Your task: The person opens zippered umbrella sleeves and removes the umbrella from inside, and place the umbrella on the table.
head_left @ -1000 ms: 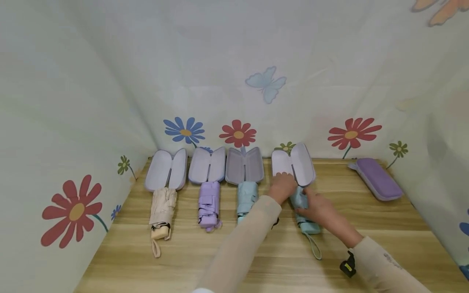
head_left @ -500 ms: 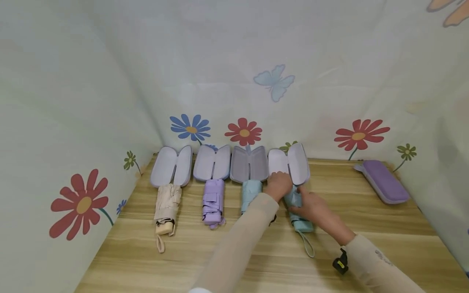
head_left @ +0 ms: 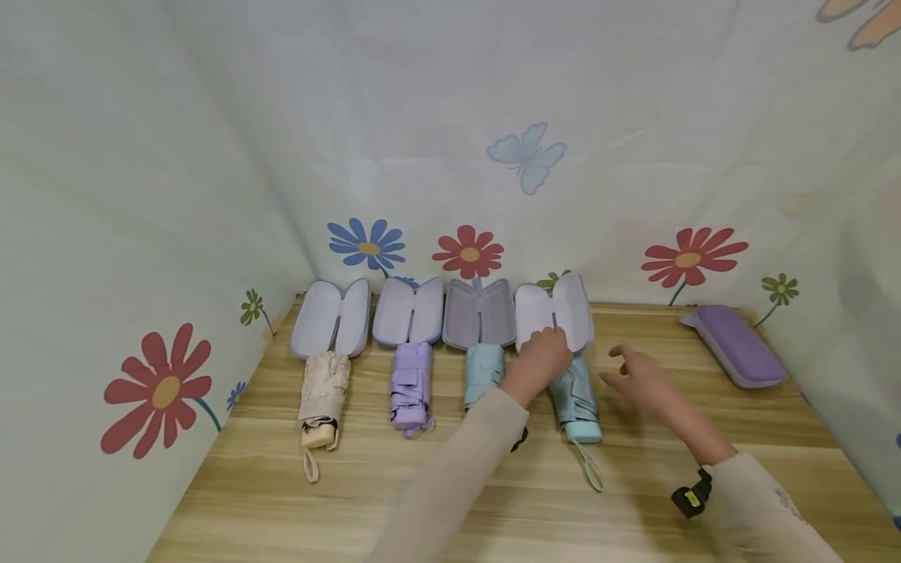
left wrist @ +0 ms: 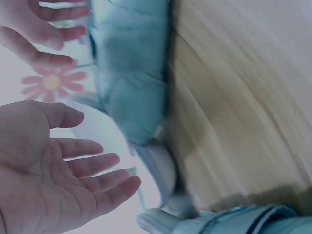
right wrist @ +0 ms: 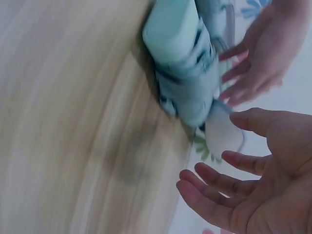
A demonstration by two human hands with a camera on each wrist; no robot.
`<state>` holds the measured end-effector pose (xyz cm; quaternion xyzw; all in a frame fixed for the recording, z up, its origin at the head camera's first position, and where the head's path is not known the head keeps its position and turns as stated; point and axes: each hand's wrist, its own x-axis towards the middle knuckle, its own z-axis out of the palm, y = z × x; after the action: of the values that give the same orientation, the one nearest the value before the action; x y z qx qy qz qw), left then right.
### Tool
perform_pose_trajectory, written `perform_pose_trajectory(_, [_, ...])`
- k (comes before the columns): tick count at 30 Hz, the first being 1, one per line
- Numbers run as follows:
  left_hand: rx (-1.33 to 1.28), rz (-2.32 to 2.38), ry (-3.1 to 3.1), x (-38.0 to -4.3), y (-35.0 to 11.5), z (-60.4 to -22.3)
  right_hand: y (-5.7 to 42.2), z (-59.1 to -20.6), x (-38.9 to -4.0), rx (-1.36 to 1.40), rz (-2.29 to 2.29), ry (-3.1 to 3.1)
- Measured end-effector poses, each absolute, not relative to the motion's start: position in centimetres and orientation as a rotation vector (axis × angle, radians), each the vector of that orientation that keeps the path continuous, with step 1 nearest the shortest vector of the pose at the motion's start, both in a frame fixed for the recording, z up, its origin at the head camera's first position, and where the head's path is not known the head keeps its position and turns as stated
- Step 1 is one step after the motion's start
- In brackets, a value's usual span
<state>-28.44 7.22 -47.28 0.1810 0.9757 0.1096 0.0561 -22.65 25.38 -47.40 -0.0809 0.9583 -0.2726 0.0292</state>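
Observation:
A folded blue-green umbrella [head_left: 576, 395] lies at the right end of a row, its wrist loop toward me. My left hand [head_left: 543, 361] is over its far end, in front of an open case [head_left: 573, 313] with a pale lining. In the left wrist view the fingers [left wrist: 92, 165] of that hand are spread and loosely bent beside the umbrella [left wrist: 134, 63]. To the right of the umbrella, my right hand [head_left: 639, 381] is apart from it. The right wrist view shows this hand [right wrist: 263, 180] with its fingers spread and nothing in them.
Left of that umbrella lie a light blue [head_left: 484, 367], a purple [head_left: 411, 387] and a beige umbrella [head_left: 325, 391]. Behind each stands an open case, one grey-lined [head_left: 496, 313]. A closed purple case [head_left: 741, 344] lies at the right. A flower-printed cloth [head_left: 422, 156] surrounds the wooden table [head_left: 493, 508].
My right hand has let go of the blue-green umbrella and moved off to the right. My left hand has shifted slightly right, over the umbrella's far end. The umbrella now lies straighter.

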Motion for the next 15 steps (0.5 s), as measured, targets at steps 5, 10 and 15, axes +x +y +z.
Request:
perform_pose_trajectory(5, [0.669,0.281,2.995,-26.5,7.5,-47.1,27.6,-47.4,-22.4,-0.217,-0.831,2.985])
perform_pose_trajectory(10, [0.744,0.315,2.96,-24.9,7.7,-47.1,29.6,-48.2,-22.0,-0.188,-0.757,3.07])
perform_pose_trajectory(15, [0.811,0.339,2.93,-23.4,7.8,-47.2,31.3,-49.3,-21.7,-0.226,-0.689,3.147])
